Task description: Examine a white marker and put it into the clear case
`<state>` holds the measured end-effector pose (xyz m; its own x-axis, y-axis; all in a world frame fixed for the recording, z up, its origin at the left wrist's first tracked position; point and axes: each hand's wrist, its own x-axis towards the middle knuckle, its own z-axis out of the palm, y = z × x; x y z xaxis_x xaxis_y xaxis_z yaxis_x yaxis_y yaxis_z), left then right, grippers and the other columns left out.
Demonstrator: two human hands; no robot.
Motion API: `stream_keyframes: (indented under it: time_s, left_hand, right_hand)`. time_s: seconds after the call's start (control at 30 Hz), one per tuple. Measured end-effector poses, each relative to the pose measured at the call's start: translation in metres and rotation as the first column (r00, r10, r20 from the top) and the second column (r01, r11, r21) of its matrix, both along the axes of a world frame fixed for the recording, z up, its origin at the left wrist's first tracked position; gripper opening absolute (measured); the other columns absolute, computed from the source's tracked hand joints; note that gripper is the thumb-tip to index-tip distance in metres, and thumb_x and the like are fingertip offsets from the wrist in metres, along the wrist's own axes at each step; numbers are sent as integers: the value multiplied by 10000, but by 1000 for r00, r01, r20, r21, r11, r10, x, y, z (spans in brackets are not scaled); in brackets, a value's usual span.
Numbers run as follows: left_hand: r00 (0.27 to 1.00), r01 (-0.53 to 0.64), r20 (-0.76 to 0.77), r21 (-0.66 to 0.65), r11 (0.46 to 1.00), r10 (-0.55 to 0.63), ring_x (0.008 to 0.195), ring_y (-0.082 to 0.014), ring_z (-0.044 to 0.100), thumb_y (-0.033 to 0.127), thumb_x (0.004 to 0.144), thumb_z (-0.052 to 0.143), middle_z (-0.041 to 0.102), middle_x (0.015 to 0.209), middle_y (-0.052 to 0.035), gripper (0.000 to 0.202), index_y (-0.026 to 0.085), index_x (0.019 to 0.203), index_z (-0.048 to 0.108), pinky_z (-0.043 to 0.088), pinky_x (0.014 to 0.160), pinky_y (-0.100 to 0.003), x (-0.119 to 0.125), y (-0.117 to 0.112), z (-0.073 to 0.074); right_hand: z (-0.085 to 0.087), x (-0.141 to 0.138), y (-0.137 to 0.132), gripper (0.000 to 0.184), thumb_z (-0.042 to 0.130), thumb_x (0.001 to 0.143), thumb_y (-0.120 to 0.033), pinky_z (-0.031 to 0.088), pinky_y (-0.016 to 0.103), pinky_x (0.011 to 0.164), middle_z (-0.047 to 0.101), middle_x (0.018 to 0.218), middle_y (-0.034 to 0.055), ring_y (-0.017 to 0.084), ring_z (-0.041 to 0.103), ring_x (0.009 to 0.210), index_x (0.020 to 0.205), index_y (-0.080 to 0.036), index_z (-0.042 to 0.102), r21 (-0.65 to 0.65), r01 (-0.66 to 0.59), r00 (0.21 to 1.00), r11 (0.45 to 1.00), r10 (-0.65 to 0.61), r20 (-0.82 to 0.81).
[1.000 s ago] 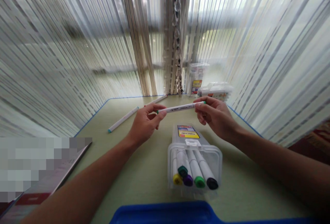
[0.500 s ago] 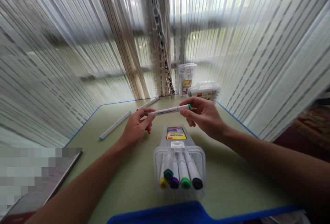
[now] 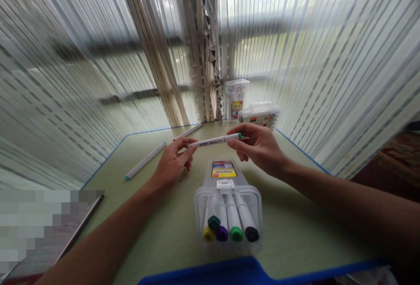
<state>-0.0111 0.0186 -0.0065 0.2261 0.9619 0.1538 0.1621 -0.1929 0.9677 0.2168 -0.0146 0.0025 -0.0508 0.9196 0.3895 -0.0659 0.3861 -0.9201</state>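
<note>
Head view, clock centred on the held item: a white marker (image 3: 210, 141) with a green tip end is held above the pale green table (image 3: 160, 237), nearly level, its right end slightly higher. Left hand (image 3: 172, 160), at about half past eight, has thumb and fingers clamped on one end; right hand (image 3: 259, 147), at three o'clock, is pinched on the other — just beside the green part. At six o'clock lies a clear case (image 3: 242, 180), yellow label upward, near end showing five caps: yellow, dark green, purple, bright green and black. Between eight and nine o'clock, a turquoise-ended marker (image 3: 144, 161) lies slantwise on the table, near the left hand. Between nine and ten, a red-ended marker (image 3: 189, 131) lies behind the left fingers (contact with them cannot be determined). At one o'clock a second clear case (image 3: 236, 97) stands upright; at two, a handled case (image 3: 259, 112) sits beside it. Striped curtains (image 3: 272, 53) hang at twelve o'clock — background blurred.
</note>
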Motion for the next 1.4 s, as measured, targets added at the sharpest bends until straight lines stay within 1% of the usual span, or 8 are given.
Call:
stream_keyframes:
  time_s: [0.17,0.3,0.37,0.5,0.73,1.07,1.2,1.4]
  left_hand:
    - [1000,-7,-8,-26,1000,7,498,-80,516,394,787,730,585,704,31,332,173,1023,654,454,479,-209,1,-1,1]
    - [999,6,-34,-62,998,-9,471,-90,515,416,802,710,553,617,49,349,178,1042,623,426,463,-199,1,0,1]
    - [999,11,-43,-72,997,-14,466,-91,510,421,805,707,549,606,52,356,181,1050,609,409,453,-194,1,1,0]
    - [998,21,-54,-65,998,-24,479,-84,502,418,808,706,563,640,47,361,183,1062,602,406,456,-188,2,2,-1]
    - [999,5,-49,-58,998,-8,470,-94,501,442,770,732,555,602,48,395,176,1036,613,398,456,-198,3,1,1]
    - [999,16,-45,-69,998,-19,464,-92,500,417,798,709,546,591,54,361,179,1050,611,411,466,-200,1,1,0]
    - [998,17,-54,-57,998,-20,465,-90,502,393,816,693,540,590,55,329,176,1049,611,411,469,-199,2,0,1]
    - [999,11,-52,-54,998,-14,477,-92,503,396,800,701,553,611,46,336,173,1035,610,411,474,-204,3,-1,2]
  right_hand:
    - [0,-1,0,281,830,727,-330,394,198,368,614,675,-32,51,514,440,876,-150,675,25,-14,1000,1000,13,18]
    - [-1,-1,0,286,833,722,-318,388,196,364,626,674,-31,52,514,441,889,-154,670,24,-37,999,999,37,12]
    - [-1,-1,0,281,825,732,-318,387,194,366,631,665,-30,56,522,445,902,-154,672,33,-50,999,998,49,19]
    - [-2,0,1,271,810,751,-331,401,197,376,644,676,-20,64,542,459,906,-153,678,48,-47,998,998,45,35]
    - [-2,0,1,274,808,753,-344,392,200,371,641,672,-19,67,540,456,909,-159,679,51,-50,998,997,48,44]
    - [0,0,-1,263,810,754,-317,378,195,366,619,633,-33,61,523,437,908,-149,677,42,-46,998,998,44,45]
    - [0,0,-1,259,809,758,-315,384,197,372,622,636,-33,63,530,444,912,-152,678,34,-46,998,998,45,45]
    - [-1,0,0,264,813,752,-310,387,192,368,630,669,-28,57,533,445,911,-149,679,44,-53,998,998,51,31]
